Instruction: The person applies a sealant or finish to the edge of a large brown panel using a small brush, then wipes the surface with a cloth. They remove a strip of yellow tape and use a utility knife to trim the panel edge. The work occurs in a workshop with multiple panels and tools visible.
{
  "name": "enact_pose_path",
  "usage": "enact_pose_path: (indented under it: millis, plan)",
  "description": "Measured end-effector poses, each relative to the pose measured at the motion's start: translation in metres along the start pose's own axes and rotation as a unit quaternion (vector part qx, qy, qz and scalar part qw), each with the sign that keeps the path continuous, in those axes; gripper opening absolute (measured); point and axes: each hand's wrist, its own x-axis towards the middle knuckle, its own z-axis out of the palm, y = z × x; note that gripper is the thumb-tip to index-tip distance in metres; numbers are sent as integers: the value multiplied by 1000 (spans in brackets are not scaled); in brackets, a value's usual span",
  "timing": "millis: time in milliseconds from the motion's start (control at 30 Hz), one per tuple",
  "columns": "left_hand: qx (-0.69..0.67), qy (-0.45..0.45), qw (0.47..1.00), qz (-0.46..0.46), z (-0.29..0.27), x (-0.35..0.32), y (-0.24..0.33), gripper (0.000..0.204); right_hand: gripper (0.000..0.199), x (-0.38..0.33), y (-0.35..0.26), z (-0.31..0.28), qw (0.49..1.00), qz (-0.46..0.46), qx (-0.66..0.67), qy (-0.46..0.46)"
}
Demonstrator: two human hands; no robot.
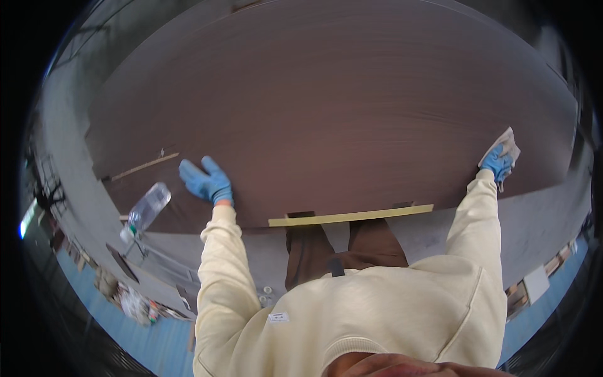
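Observation:
A large, smooth brown panel [345, 107] spreads out before me. My left hand [207, 181], in a blue glove, lies on its near left part with the fingers stretched and holding nothing. Out to the right, my right hand [497, 164], also gloved in blue, is closed around a pale, crumpled cloth [507, 142] against the panel. A clear plastic bottle [151, 206] with liquid and a green-and-white cap lies tilted left of my left hand, by the panel's edge.
A thin wooden strip [144, 166] lies on the panel beyond the bottle. Along the near edge, in front of my legs, runs a yellow strip [352, 217]. Bags and loose material [135, 305] sit on the blue floor [157, 345] at the lower left.

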Motion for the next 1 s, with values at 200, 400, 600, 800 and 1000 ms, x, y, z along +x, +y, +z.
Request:
enact_pose_path:
  millis: [200, 400, 600, 800, 1000]
  plan:
    - [36, 16, 999, -12, -3, -1, 1, 71, 87, -157, -147, -1, 960, -271, 8, 69]
    - [-249, -61, 964, -76, -21, -9, -41, 66, 90, -464, -338, -69, 836, -534, 126, 34]
    - [-325, -7, 882, -340, -77, -23, -159, 78, 72, -753, -394, -124, 638, -712, 278, -99]
    - [-358, 57, 872, -331, -92, 21, -244, 100, 66, -790, -310, -148, 563, -767, 260, -168]
    - [-504, 86, 825, -241, -78, 51, -242, 88, 67, -800, -260, -150, 504, -788, 269, -230]
